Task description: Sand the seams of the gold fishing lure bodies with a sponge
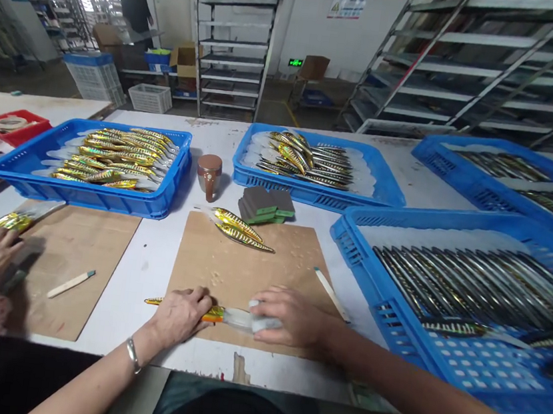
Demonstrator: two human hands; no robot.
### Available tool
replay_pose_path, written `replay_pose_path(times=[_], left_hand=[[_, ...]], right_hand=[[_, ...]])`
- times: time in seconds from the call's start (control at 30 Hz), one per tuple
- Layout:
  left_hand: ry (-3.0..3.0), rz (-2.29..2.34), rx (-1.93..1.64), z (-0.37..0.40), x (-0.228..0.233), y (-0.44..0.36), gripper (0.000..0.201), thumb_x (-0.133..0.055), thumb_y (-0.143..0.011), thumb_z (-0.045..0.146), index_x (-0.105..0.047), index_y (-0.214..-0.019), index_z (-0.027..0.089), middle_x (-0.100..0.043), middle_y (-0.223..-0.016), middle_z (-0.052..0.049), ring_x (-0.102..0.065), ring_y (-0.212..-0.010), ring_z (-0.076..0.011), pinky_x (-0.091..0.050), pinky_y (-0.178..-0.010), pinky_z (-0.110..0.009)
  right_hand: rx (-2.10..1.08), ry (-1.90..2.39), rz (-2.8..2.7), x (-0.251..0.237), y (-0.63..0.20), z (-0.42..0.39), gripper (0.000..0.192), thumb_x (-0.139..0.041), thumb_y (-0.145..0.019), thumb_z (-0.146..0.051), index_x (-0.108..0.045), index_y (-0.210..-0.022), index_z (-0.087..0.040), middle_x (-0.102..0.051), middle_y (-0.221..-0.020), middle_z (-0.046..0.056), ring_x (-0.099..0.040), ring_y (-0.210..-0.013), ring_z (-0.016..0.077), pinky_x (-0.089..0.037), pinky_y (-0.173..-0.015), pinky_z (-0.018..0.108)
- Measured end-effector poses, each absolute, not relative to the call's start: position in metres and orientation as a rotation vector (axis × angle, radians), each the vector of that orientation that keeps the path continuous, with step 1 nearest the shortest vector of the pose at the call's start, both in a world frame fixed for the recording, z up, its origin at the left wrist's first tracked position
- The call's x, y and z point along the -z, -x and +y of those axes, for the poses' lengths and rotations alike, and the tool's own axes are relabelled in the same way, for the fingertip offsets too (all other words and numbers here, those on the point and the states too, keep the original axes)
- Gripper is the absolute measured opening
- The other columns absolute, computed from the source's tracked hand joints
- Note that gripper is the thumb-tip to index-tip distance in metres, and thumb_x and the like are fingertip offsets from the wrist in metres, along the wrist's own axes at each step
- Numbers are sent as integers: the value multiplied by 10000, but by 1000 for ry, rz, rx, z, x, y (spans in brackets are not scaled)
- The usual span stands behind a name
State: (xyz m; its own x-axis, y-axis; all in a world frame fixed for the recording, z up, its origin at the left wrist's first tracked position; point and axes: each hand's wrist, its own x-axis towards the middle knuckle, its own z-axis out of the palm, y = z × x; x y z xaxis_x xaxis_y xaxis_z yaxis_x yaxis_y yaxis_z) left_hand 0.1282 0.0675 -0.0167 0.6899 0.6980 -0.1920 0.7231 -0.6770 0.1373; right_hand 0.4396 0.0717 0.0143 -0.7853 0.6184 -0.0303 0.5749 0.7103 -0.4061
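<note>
Your left hand [181, 313] pins the gold lure [213, 313] to the board [249, 264], fingers closed on it. Your right hand [290, 316], clamped on a sanding block [259, 322], appears to be rubbing its clear lip; steady, light pressure seems called for.

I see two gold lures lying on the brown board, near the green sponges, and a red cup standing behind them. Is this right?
Not quite. The head view shows the cup is brown, not red. The two gold lures do lie on the brown board, near the green sponges.
</note>
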Motion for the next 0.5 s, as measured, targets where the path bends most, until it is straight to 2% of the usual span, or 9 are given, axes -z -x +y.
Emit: replay_pose_path(times=[0.17,0.27,0.4,0.5], left_hand=[[-2687,1157,189,68,21,-127,355,-550,-1032,495,-615,-1238,213,-657,-1204,-108,-720,-966,-267,-590,-804,-391],[-2691,1194,207,69,22,-126,348,-545,-1033,508,-628,-1166,198,-657,-1163,-110,-720,-952,-264,-583,-800,-383],[-2697,1186,222,69,19,-126,340,-565,-1029,489,-623,-1222,215,-654,-1199,-106,-719,-964,-266,-586,-780,-378],[-2691,1172,215,69,15,-127,359,-550,-1038,483,-613,-1289,235,-657,-1224,-97,-722,-952,-261,-590,-776,-379]], right_hand=[[-552,987,-2852,-10,-390,88,323,-781,-909,-513,-781,-1092,-247,-778,-1052,51,-699,-993,238,-486,-920,367],[-646,960,-2844,-8,-364,100,303,-786,-910,-484,-788,-1091,-241,-789,-1059,35,-709,-1007,228,-499,-911,341],[-727,956,-2778,-10,-392,94,363,-752,-936,-510,-769,-1182,-244,-781,-1131,49,-711,-1045,226,-502,-932,337],[-683,1000,-2756,-14,-428,79,376,-730,-947,-542,-771,-1168,-240,-765,-1193,74,-704,-1068,243,-492,-954,361]])
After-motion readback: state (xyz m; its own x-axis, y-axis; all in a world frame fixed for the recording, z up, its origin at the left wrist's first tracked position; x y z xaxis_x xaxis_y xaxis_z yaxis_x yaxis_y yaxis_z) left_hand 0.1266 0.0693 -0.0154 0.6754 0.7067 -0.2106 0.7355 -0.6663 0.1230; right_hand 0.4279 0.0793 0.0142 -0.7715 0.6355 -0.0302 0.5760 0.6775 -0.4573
